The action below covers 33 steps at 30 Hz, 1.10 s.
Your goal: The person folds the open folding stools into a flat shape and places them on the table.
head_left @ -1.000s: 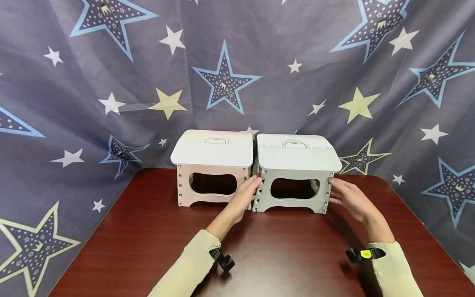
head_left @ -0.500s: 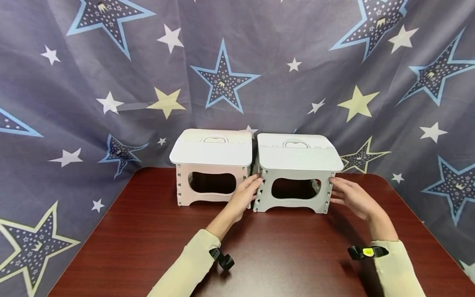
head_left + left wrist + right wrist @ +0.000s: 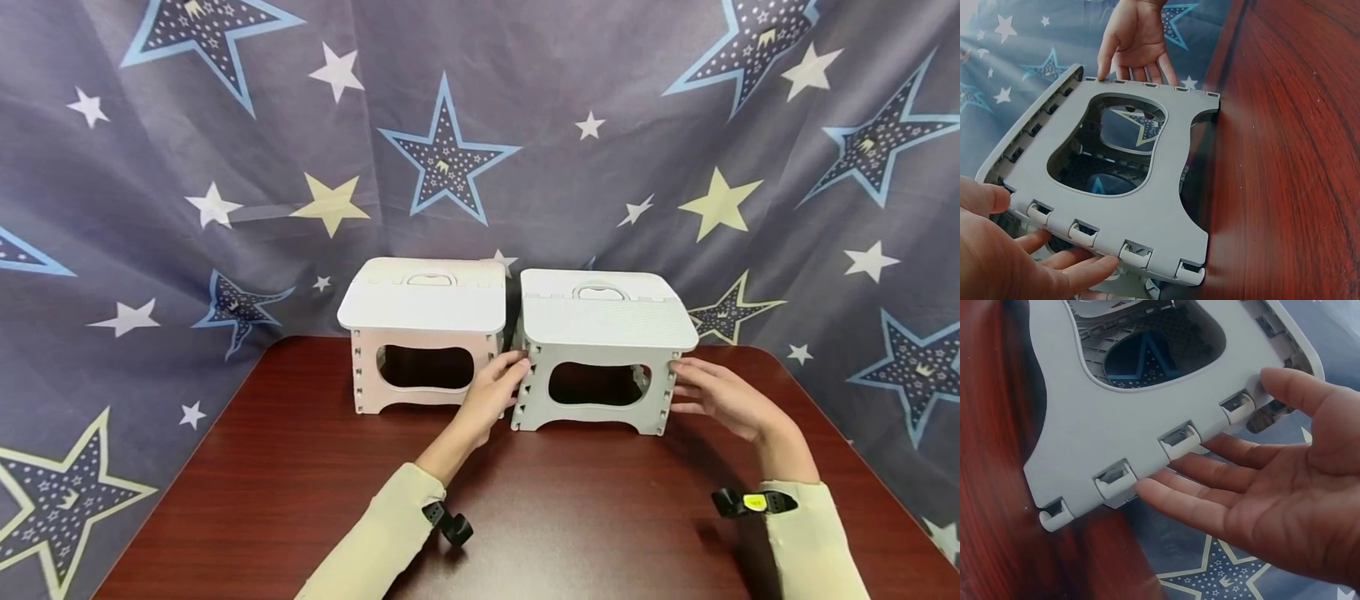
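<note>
Two folding step stools stand side by side on the table. My left hand [image 3: 491,396] holds the near left corner of the grey stool [image 3: 600,417], with its thumb [image 3: 994,199] at the front edge and fingers [image 3: 1085,275] along the side. At the opposite corner my right hand [image 3: 723,400] holds the same stool, its thumb [image 3: 1294,387] by the front panel and fingers [image 3: 1194,509] along the side. The pale pink stool [image 3: 420,312] stands just left of the grey one, partly behind my left hand. Both stools are unfolded and upright, handles on top.
A dark red-brown table [image 3: 570,517] lies under the stools. Close behind them hangs a grey star-patterned cloth [image 3: 547,192]. Black wrist devices [image 3: 450,525] sit on both cream sleeves.
The grey stool has shifted slightly right and nearer, with both hands along. The gap to the pink stool is a little wider. The head view has drifted slightly.
</note>
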Each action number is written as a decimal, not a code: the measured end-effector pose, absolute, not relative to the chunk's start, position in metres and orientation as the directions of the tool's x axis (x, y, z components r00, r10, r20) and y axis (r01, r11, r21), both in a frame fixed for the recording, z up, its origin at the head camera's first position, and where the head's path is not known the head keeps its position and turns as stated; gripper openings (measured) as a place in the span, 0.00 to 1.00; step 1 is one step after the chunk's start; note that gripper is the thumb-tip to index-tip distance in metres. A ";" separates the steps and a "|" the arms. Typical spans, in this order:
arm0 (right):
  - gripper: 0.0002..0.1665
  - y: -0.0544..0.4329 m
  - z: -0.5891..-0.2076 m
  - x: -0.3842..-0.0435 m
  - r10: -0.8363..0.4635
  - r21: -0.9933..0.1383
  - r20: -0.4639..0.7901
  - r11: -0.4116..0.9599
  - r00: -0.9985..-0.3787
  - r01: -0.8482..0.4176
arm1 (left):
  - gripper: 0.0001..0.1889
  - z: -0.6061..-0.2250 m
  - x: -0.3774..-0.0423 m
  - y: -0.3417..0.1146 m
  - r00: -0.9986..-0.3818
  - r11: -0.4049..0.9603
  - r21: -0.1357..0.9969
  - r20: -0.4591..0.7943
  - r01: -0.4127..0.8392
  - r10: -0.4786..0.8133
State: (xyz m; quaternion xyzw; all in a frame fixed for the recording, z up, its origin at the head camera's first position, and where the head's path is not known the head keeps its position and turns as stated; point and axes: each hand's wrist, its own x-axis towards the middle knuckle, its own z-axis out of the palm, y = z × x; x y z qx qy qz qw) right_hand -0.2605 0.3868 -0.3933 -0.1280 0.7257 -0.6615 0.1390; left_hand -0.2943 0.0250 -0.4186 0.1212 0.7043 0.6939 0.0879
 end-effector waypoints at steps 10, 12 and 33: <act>0.12 0.396 -0.390 -0.257 -0.453 -1.000 0.002 0.022 -0.891 -0.013 | 0.21 -0.417 -0.295 0.033 -0.969 0.023 0.999 0.037 0.044 0.243; 0.12 0.398 -0.391 -0.256 -0.457 -0.999 -0.005 0.031 -0.889 -0.011 | 0.21 -0.418 -0.295 0.034 -0.971 0.022 0.999 0.026 0.032 0.237; 0.21 0.417 -0.390 -0.249 -0.552 -0.996 0.012 0.068 -0.834 -0.059 | 0.19 -0.416 -0.283 0.049 -0.978 0.039 0.999 0.024 0.033 0.209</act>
